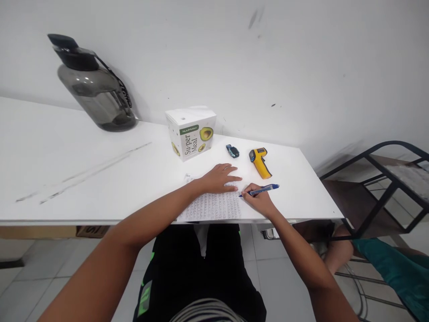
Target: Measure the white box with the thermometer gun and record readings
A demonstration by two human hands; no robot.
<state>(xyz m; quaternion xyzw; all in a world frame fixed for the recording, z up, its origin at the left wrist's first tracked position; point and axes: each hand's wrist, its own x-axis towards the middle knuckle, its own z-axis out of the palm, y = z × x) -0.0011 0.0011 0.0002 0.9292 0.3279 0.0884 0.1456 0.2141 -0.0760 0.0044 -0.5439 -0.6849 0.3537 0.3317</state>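
A sheet of paper (211, 208) covered in rows of handwriting lies at the table's front edge. My left hand (219, 179) rests flat across its upper part, fingers spread and pointing right, hiding some of the writing. At the paper's right edge, my right hand (259, 201) grips a blue pen (266, 189), its tip down by the sheet and its other end leaning right. Just beyond my hands are a small dark wristwatch-like object (232, 151) and a yellow infrared thermometer (260, 163) lying on its side.
A white avocado-print box (191, 134) stands behind the paper on the white table (110, 188). A large grey water bottle (97, 96) is at the back left, against the wall. To the right are a black metal frame (372, 192) and part of another person in green clothing (395, 264).
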